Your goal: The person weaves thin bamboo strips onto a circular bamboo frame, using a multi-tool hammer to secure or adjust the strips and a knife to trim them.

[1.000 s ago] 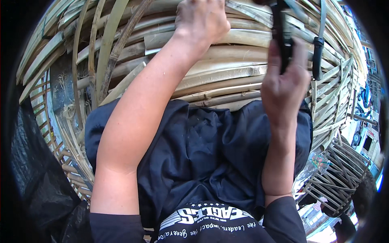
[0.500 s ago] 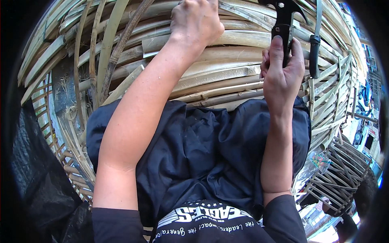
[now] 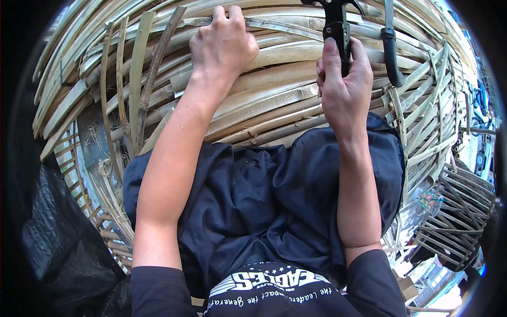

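Observation:
My left hand (image 3: pixel 224 50) is closed over the woven bamboo, its fingers bent down around a thin bamboo strip (image 3: pixel 285 27) that runs off to the right. The fingertips are hidden behind the knuckles. In my right hand (image 3: pixel 346 87) is a black hammer (image 3: pixel 336 31) with a claw, its head up and my thumb along the handle. Part of the hammer's head is cut off by the top edge. Just right of it, a tool with a black curved handle (image 3: pixel 392 61) rests against the weave.
Split bamboo strips (image 3: pixel 285 79) curve across in front of my lap. Several upright stakes (image 3: pixel 140 63) stand at the left, beside a black plastic sheet (image 3: pixel 68 227). A slatted bamboo piece (image 3: pixel 454 214) is at the lower right, with vehicles (image 3: pixel 480 153) blurred beyond.
My left hand has shifted left and toward me along the bamboo. My right hand still holds the hammer, now a little farther left in the view, which has itself shifted slightly.

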The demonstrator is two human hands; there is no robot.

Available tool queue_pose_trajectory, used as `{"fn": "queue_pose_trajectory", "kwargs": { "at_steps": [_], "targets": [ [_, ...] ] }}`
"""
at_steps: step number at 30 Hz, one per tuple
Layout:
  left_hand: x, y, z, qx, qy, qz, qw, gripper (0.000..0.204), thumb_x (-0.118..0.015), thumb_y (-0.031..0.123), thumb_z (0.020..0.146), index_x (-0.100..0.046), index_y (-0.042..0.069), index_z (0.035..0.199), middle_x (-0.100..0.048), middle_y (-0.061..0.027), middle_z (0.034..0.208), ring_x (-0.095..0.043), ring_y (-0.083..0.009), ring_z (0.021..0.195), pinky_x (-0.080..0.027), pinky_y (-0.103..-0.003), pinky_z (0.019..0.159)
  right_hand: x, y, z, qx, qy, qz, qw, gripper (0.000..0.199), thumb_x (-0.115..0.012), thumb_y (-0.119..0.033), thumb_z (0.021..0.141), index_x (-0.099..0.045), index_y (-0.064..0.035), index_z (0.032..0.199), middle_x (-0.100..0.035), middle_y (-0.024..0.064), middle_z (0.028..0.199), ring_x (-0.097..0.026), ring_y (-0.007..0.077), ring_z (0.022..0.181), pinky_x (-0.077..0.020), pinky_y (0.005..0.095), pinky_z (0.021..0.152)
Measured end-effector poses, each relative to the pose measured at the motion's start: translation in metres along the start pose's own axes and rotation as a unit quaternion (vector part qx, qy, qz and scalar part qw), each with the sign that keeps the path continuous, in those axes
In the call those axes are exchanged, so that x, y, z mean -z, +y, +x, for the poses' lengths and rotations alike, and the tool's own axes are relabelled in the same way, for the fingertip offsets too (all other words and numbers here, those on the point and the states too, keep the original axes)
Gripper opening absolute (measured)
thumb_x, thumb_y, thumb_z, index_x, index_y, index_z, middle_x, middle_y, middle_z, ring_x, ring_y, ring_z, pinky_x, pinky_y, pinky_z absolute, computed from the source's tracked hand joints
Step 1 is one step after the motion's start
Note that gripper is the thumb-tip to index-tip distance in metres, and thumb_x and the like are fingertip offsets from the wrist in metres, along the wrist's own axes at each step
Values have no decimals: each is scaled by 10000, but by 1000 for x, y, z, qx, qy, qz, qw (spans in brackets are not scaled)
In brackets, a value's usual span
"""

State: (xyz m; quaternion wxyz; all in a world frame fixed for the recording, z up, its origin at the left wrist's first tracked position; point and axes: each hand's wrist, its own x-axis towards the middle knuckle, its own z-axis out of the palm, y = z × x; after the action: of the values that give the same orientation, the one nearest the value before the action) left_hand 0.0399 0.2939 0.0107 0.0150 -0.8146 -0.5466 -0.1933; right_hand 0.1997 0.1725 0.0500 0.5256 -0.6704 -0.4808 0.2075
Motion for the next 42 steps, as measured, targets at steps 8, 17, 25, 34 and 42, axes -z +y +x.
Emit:
{"fn": "queue_pose_trajectory", "kwargs": {
  "at_steps": [8, 17, 25, 34, 42],
  "targets": [
    [8, 6, -13, -42, 9, -25, 999, 397, -658, 192, 882, -541, 73, 1242, -601, -185, 1222, -732, -455, 800, -628, -546, 637, 0, 0, 1, -17, 4, 29, 999, 275, -635, -263, 1044, -611, 11, 1030, -600, 45, 663, -534, 110, 600, -447, 321, 560],
    [69, -18, -33, -42, -17, -22, 999, 422, -661, 270, 929, -612, 101, 1313, -656, -167, 1277, -736, -398, 915, -609, -477, 819, 4, 1, 6, -40, 6, 57, 998, 270, -624, -273, 1049, -622, -5, 1015, -612, 25, 684, -560, 86, 611, -459, 301, 558],
    [93, -152, -85, 269, 156, -228, 923, 248, -713, 243, 914, -727, 6, 987, -759, -137, 865, -741, -234, 800, -569, -369, 746, 1, 11, 6, -64, 4, 71, 995, 267, -629, -272, 1044, -627, -10, 994, -615, 21, 687, -561, 80, 623, -463, 293, 575],
    [66, -157, -72, 234, 100, -195, 947, 259, -724, 244, 900, -727, -4, 974, -751, -132, 807, -741, -236, 753, -575, -358, 737, 1, 24, 0, -60, 2, -27, 998, 284, -640, -277, 1033, -624, -5, 955, -652, 50, 706, -603, 118, 627, -476, 334, 576],
    [67, -160, -67, 256, 54, -220, 940, 258, -736, 254, 895, -733, 7, 970, -758, -136, 809, -750, -257, 758, -580, -377, 741, -17, -4, -21, 45, 15, -247, 968, 277, -548, -271, 1063, -509, -3, 1122, -676, 267, 756, -687, 462, 708, -516, 539, 637]
  ]
}}
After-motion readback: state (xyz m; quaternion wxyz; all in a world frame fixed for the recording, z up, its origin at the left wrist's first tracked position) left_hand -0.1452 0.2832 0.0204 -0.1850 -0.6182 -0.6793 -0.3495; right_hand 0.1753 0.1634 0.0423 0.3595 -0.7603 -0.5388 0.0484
